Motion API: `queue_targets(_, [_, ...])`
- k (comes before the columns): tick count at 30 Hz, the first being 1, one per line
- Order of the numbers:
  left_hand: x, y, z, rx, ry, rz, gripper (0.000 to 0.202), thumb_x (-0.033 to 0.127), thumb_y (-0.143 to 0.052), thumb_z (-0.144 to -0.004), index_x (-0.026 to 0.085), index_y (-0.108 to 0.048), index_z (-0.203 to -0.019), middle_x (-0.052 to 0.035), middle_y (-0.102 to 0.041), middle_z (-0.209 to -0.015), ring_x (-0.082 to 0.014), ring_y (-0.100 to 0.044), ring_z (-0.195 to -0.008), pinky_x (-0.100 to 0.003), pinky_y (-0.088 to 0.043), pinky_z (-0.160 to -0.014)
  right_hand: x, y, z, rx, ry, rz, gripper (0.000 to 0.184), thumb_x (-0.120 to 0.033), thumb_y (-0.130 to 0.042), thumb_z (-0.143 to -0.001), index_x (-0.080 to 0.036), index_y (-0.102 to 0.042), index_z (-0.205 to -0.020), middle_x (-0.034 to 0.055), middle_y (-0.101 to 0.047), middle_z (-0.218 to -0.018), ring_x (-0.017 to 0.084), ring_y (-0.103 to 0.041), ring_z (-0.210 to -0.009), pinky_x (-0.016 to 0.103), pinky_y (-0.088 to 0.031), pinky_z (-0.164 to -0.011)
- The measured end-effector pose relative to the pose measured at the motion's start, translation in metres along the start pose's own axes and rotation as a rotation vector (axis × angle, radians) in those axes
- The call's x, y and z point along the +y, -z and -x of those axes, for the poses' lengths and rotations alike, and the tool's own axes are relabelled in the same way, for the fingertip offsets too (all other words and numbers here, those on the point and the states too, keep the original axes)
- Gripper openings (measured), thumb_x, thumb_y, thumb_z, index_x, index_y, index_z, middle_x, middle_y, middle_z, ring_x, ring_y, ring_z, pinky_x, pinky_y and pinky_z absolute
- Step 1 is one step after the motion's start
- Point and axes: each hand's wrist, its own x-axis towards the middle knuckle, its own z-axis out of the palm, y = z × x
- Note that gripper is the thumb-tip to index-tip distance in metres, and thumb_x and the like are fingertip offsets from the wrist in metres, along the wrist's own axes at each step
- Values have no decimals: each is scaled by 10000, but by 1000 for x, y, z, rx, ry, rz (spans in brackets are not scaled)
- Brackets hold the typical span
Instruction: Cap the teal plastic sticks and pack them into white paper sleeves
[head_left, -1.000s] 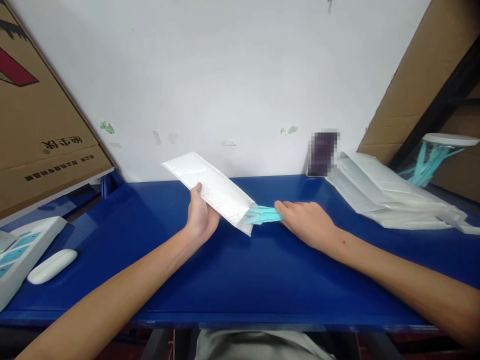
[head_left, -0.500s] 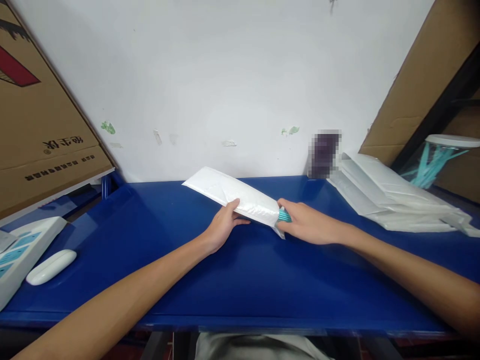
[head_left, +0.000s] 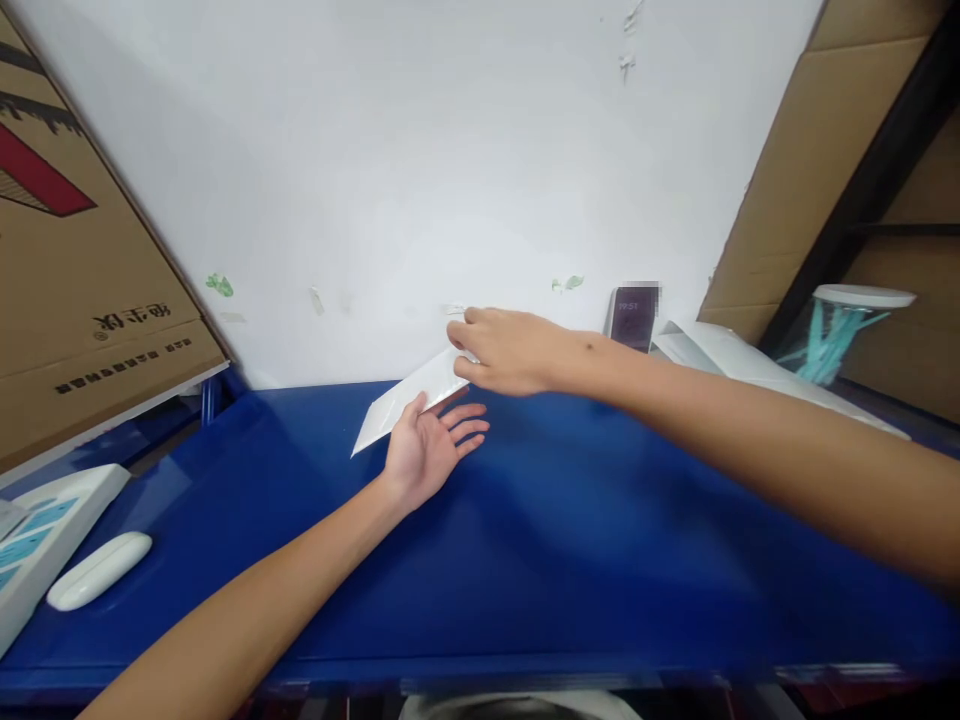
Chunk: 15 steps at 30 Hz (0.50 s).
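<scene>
A white padded envelope (head_left: 409, 398) is held tilted above the blue table, its right end raised. My left hand (head_left: 424, 455) pinches its lower edge between thumb and index finger, palm up, with the other fingers spread. The fingers of my right hand (head_left: 506, 350) close over the envelope's upper right end, which they partly cover. No teal sticks show at that end now; whether they are inside is hidden.
White padded envelopes (head_left: 780, 370) lie at the right, beside a clear tub of teal sticks (head_left: 829, 340). A phone (head_left: 631, 320) leans on the wall. At left are a white oval case (head_left: 101, 572), a white tray (head_left: 64, 500) and a large cardboard box (head_left: 82, 300).
The envelope has swung so its right end points up, away from me. My right hand has moved left and up with that end. The teal sticks seen there earlier are out of sight.
</scene>
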Motion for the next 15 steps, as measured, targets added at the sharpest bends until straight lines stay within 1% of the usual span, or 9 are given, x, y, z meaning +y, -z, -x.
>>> queue_targets(2, [5,3,-2,-3,-34,48,458,361,-295,-1047,117,-682,-1025,-126,-717,-856,-231,-681,-748,-364,-534,-738,3,1,-7,73,49,-7,343,-315,-408,-982,-119,-613,-1175,193,-609,-1186,307,-602,-1011,414,-436,-854])
queue_targets(4, [7,5,-3,-3,-45,89,443,340,-326,-1035,111,-693,-943,-123,-696,-824,-225,-661,-737,-363,-533,-726,11,1,-8,113,88,-116,371,-344,-432,-988,-129,-602,-1237,184,-583,-1247,306,-580,-1084,441,-425,-937])
queue_targets(8, [7,4,0,-45,-32,125,476,356,-334,-1030,107,-696,-849,-115,-651,-784,-227,-634,-737,-371,-523,-722,24,6,6,101,122,-405,413,-454,-462,-999,-175,-595,-1273,148,-558,-1345,280,-538,-1195,451,-386,-1034])
queue_targets(12, [6,-2,8,-138,-1,126,490,400,-356,-1028,130,-681,-782,-96,-610,-759,-218,-613,-747,-375,-512,-754,18,10,21,97,118,-699,464,-523,-429,-1016,-197,-586,-1305,111,-556,-1397,244,-524,-1240,396,-384,-1048])
queue_targets(15, [9,-5,13,-244,33,61,473,426,-406,-1016,159,-644,-707,-85,-584,-737,-216,-590,-745,-383,-500,-773,9,14,22,130,170,-780,454,-516,-470,-1003,-202,-584,-1311,94,-548,-1433,243,-483,-1308,392,-350,-1093])
